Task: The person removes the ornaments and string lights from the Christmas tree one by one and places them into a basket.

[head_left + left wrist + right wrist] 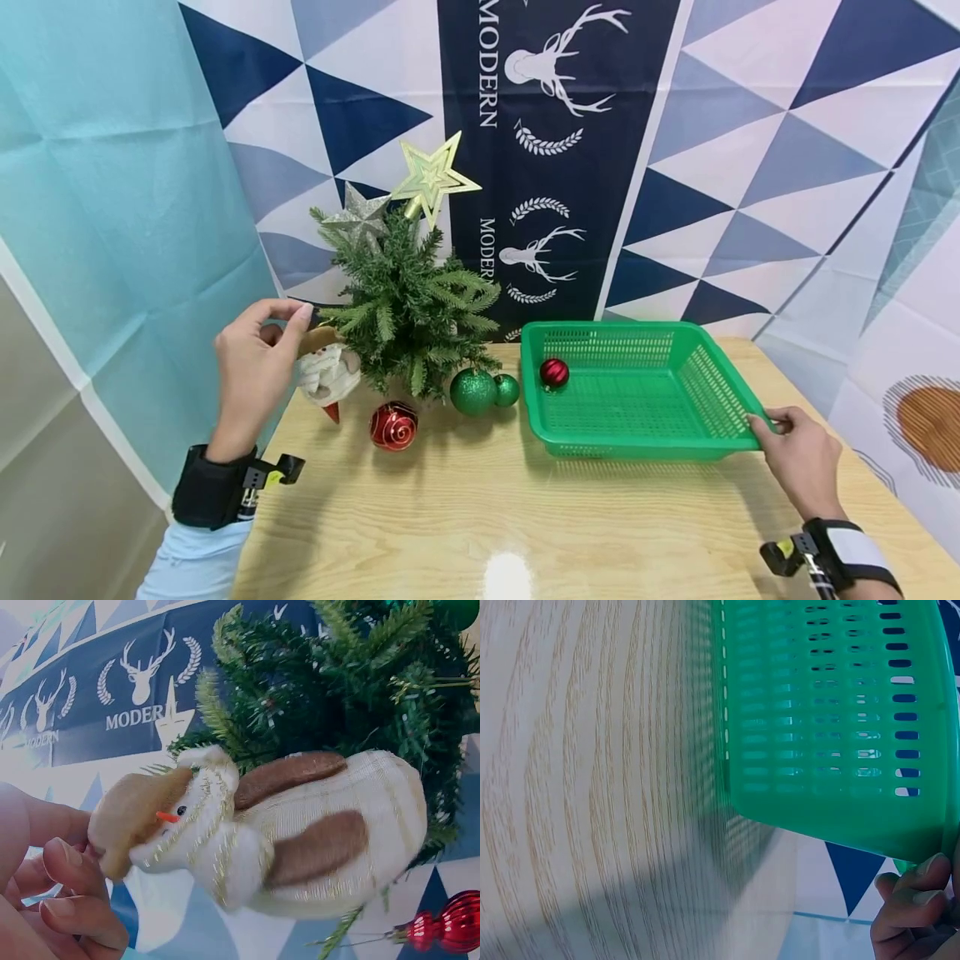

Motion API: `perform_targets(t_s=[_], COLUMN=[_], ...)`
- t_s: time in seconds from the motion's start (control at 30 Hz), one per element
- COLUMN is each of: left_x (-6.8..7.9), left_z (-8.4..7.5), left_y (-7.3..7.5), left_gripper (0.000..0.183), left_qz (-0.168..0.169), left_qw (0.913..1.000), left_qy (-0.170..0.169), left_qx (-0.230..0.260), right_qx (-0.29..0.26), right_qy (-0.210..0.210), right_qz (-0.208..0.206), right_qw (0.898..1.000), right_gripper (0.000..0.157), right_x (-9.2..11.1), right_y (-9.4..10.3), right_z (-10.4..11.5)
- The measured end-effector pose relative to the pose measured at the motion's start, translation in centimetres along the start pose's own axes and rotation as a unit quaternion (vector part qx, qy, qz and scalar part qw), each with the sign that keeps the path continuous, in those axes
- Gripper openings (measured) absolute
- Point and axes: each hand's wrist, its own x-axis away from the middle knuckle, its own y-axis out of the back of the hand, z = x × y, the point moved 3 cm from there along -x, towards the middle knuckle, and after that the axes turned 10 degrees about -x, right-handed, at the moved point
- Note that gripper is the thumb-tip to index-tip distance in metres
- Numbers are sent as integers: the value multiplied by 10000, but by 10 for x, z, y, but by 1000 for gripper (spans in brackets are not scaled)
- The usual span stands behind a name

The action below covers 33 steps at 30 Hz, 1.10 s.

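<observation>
My left hand (pixel 258 354) has its fingers curled, and it pinches the toy snowman (pixel 330 840) by its tan hat (pixel 139 814). The toy snowman is at the left side of the little tree (pixel 412 308), head up and very near it. I can't tell if they touch. My right hand (pixel 802 458) has its thumb and fingers bent over the near right corner of the green basket (pixel 637 447), which is on the table (pixel 525 500).

I think the toy snowman could drop, because I only have it by the hat. If I push it too hard at the little tree, the tree might tip. The gold star (pixel 431 179) leans, so a bump could make it fall off. If I tug the green basket, the small red ball (pixel 554 372) inside could roll.

Now I count. One toy snowman, one tree, one basket. Two stars: the gold one and a silver star (pixel 360 215). Two green balls (pixel 473 392), big and small, side by side. Two red balls: the small one, and a big red ball (pixel 393 426) with gold curls. One red tip (pixel 332 412) pokes out under the toy snowman, but I can't tell what it belongs to.
</observation>
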Motion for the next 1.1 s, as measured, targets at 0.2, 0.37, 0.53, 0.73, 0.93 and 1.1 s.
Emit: perform_targets(t_s=[0.2, 0.37, 0.53, 0.73, 0.93, 1.1], left_x=[1, 1, 1, 6, 8, 10], left_z=[-6, -26, -25, -5, -16, -42], left_y=[5, 7, 1, -15, -17, -13], left_gripper=[17, 11, 7, 10, 11, 10], left_qz=[-40, -112, -101, 40, 327, 888], left_qw=[9993, 9952, 9929, 9909, 9913, 9911], left_qy=[-331, -948, -1173, -1326, -1275, -900], left_qx=[-167, -221, -139, -207, -85, 413], right_qx=[-2, -44, -95, -80, -25, -65], right_qy=[-49, 44, 47, -43, -128, -49], right_qz=[28, -24, -11, -11, 9, -59], right_qw=[10000, 10000, 9999, 10000, 9999, 9999], right_gripper=[41, 40, 41, 41, 42, 41], right_x=[-2, -2, 0, 1, -1, 1], right_y=[1, 2, 1, -1, -1, -1], right_z=[3, 3, 1, -1, -2, 0])
